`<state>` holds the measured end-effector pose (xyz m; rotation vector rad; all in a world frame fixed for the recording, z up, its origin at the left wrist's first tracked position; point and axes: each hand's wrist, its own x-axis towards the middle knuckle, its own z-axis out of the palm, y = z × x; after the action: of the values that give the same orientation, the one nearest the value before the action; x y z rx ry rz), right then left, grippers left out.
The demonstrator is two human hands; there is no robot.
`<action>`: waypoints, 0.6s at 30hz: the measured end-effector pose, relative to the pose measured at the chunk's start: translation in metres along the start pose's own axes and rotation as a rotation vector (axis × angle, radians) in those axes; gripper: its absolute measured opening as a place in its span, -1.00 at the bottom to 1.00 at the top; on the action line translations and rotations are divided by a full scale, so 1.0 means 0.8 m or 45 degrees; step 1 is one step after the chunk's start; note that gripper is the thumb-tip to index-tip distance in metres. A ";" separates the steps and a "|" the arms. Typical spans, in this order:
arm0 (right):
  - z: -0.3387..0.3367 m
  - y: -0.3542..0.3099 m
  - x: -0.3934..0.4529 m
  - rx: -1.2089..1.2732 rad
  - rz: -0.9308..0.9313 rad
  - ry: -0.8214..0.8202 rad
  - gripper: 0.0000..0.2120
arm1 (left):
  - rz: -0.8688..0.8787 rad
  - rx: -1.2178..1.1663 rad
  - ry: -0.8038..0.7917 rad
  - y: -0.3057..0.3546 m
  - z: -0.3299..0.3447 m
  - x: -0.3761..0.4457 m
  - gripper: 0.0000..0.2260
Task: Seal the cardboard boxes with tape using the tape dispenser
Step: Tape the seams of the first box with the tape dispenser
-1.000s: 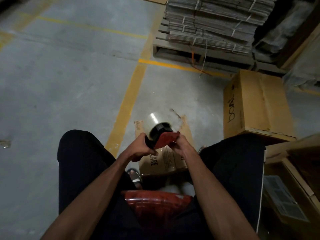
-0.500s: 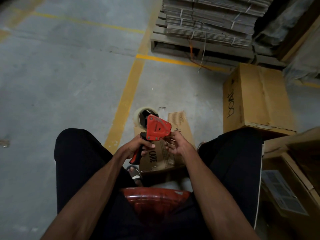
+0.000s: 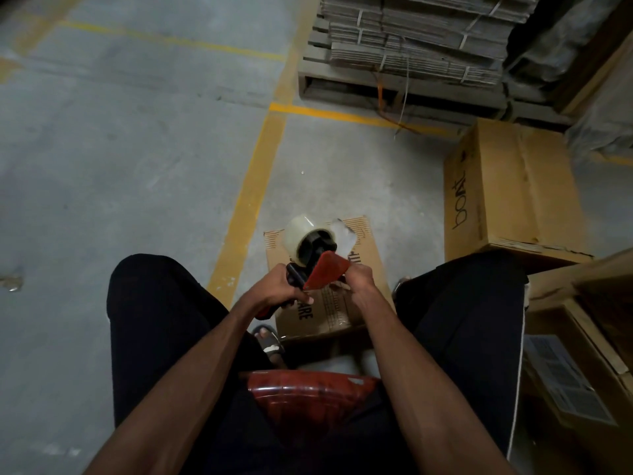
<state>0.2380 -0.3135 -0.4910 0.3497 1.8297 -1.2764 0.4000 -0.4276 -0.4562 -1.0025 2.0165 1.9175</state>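
Your left hand [image 3: 274, 292] grips the tape dispenser [image 3: 318, 265] by its handle; your right hand [image 3: 356, 281] pinches at the red plate's near edge, fingers curled there. Vs half a sec ago: you've rolled the dispenser, so the red plate now tilts edge-on and the clear tape roll [image 3: 301, 234] sits up top, beyond both hands. A loose bit of tape shows just past the roll, to the right. The small cardboard box [image 3: 325, 313] lies on the floor directly under your hands, btw your knees. The bigger box [image 3: 513, 190] stands further off, right of your right hand.
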 end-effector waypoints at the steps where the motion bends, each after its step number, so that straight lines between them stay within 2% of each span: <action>1: -0.001 0.000 0.004 0.065 0.003 -0.062 -0.86 | 0.030 0.093 0.034 -0.001 0.000 0.002 -0.81; 4: -0.005 -0.001 0.006 0.308 0.001 -0.194 -0.93 | 0.055 0.579 0.139 -0.012 -0.004 0.013 -0.73; 6: -0.012 0.003 0.008 0.269 -0.029 -0.239 -0.91 | 0.035 0.901 0.232 -0.015 -0.009 0.014 -0.68; 7: -0.017 0.005 0.009 0.197 -0.044 -0.246 -0.84 | 0.064 0.995 0.253 -0.015 -0.011 0.014 -0.62; 9: -0.024 0.008 0.019 0.175 -0.046 -0.238 -0.73 | 0.131 1.115 0.234 -0.014 -0.014 0.018 -0.52; 14: -0.012 -0.007 0.046 -0.104 -0.287 -0.132 -0.78 | 0.062 1.271 0.252 -0.012 -0.025 0.046 -0.60; 16: -0.008 -0.021 0.058 -0.110 -0.315 -0.045 -0.74 | 0.044 1.276 0.255 -0.007 -0.030 0.061 -0.66; 18: -0.011 -0.035 0.090 -0.094 -0.353 0.218 -0.87 | 0.010 1.199 0.269 -0.005 -0.043 0.073 -0.74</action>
<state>0.1732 -0.3348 -0.5277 0.1723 2.1214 -1.3952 0.3688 -0.4798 -0.4869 -0.9141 2.5798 0.6577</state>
